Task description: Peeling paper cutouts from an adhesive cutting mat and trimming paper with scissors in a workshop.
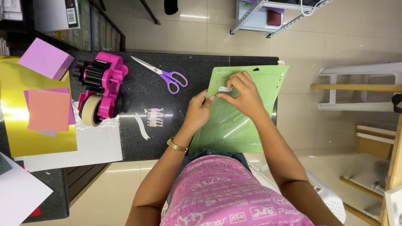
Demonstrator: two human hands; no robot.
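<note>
A green cutting mat (251, 121) lies tilted on the right end of the black table (138, 88), partly over its edge. My left hand (199, 111) presses the mat's left edge, wrist wearing a gold watch. My right hand (243, 94) pinches a small white paper cut-out (225, 89) on the mat near its top, peeling it up. Both hands are close together, thumbs almost touching.
Purple-handled scissors (165, 75) lie left of the mat. A pink tape dispenser (102, 86) stands further left. Small paper cut-outs (154, 117), gold card (25, 125), orange and purple paper squares (48, 111) and white sheets cover the left. A wooden stool (360, 88) stands right.
</note>
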